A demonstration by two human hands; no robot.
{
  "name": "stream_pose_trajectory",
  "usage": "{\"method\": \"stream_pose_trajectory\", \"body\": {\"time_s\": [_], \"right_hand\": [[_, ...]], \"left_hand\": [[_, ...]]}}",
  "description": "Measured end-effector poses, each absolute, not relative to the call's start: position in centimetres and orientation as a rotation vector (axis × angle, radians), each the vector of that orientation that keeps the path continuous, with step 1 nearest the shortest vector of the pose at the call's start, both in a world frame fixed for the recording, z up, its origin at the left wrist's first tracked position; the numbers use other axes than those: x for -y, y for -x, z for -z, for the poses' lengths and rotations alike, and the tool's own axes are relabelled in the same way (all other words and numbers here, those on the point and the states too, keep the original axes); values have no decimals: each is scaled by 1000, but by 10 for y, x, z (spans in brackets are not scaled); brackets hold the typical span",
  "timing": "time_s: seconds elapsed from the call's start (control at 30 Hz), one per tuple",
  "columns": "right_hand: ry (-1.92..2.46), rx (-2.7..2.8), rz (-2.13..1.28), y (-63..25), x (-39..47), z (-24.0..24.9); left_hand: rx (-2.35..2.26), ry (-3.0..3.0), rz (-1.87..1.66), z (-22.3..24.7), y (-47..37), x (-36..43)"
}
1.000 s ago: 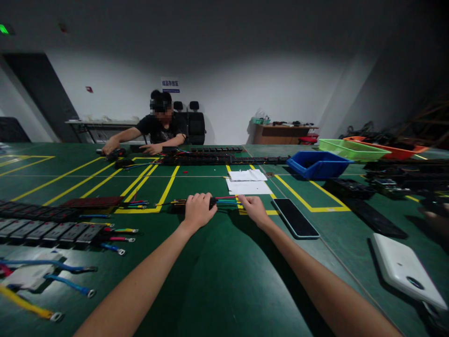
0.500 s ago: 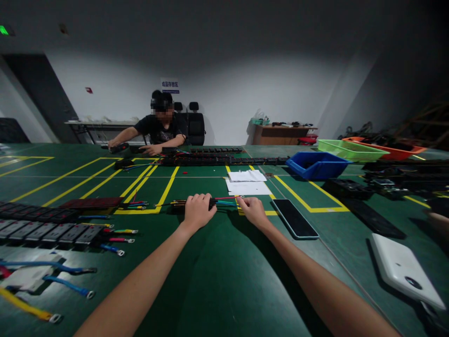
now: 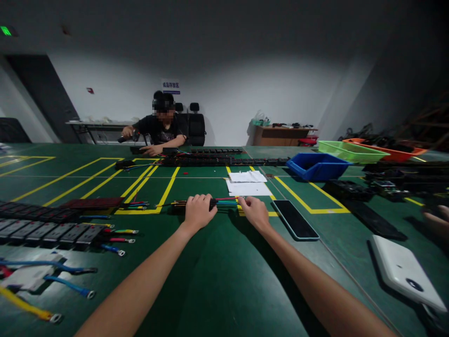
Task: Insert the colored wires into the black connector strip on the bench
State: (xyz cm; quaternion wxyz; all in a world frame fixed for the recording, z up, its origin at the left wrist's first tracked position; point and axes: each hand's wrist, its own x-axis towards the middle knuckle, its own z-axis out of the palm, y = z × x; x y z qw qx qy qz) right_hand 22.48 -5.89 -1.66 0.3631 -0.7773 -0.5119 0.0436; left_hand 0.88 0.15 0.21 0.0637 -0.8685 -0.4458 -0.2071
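My left hand point(image 3: 199, 210) is closed over a dark part with a bundle of coloured wires point(image 3: 226, 203) coming out of its right side; most of that part is hidden under the palm. Brown and dark leads stick out to the left of the hand. My right hand point(image 3: 254, 210) pinches the right end of the red wire point(image 3: 228, 199) between thumb and fingers. Blue-green wires run just below the red one, towards the right hand. A phone point(image 3: 294, 219) with a pale rim lies close to the right wrist, and white papers point(image 3: 248, 182) lie beyond the hands.
At left lie rows of black modules point(image 3: 56, 234) and thick cables with ring lugs point(image 3: 70, 289). A blue bin point(image 3: 317, 167), a green basket point(image 3: 351, 152) and a white device point(image 3: 403, 271) stand at right. Across the table sits a co-worker point(image 3: 163, 126). Another person's hand point(image 3: 437, 217) shows at the right edge.
My hands stay almost in place on the wires. The co-worker across the table has raised a dark tool off the tabletop. The hand at the right edge has moved slightly.
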Motion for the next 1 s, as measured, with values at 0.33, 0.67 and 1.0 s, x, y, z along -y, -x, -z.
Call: {"method": "stream_pose_trajectory", "body": {"time_s": [0.33, 0.67, 1.0], "right_hand": [[1578, 1278, -275, -232, 55, 21], [1502, 1156, -362, -235, 50, 29], [1555, 1114, -447, -241, 44, 39]], "left_hand": [[1350, 2665, 645, -2, -8, -2], [1367, 2683, 633, -2, -8, -2], [1373, 2642, 592, -6, -9, 1]]}}
